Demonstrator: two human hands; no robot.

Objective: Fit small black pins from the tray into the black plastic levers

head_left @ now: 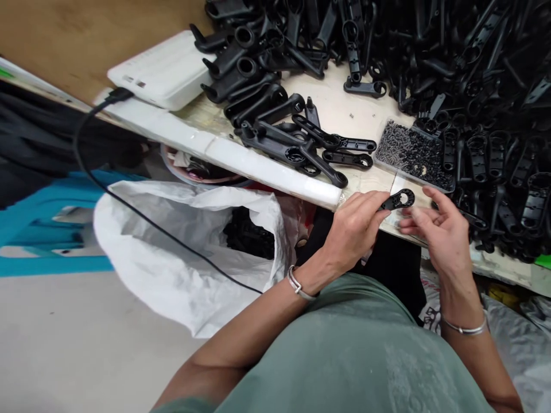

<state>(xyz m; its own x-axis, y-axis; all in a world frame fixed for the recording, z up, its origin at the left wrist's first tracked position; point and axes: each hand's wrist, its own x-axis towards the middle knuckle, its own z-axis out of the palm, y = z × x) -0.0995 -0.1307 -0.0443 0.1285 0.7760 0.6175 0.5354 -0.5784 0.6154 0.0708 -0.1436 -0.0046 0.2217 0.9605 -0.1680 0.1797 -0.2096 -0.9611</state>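
My left hand [353,232] pinches a black plastic lever [404,198] between thumb and fingers at the table's front edge. The lever's ring end points right, and its other end is hidden in my grip. Just right of the ring is my right hand [448,235], fingers apart and loosely bent, with nothing visible in it. Beyond both hands sits a clear plastic box [411,152] full of tiny dark and grey pieces, too small to name surely. Several similar black levers [293,152] lie loose to the left of the box.
Heaps of black plastic parts [473,51] cover the table's back and right. At the left are a white device [166,69] and its black cable [142,212], which hangs over a white sack [142,258] with black parts inside. A white padded edge [241,163] borders the table.
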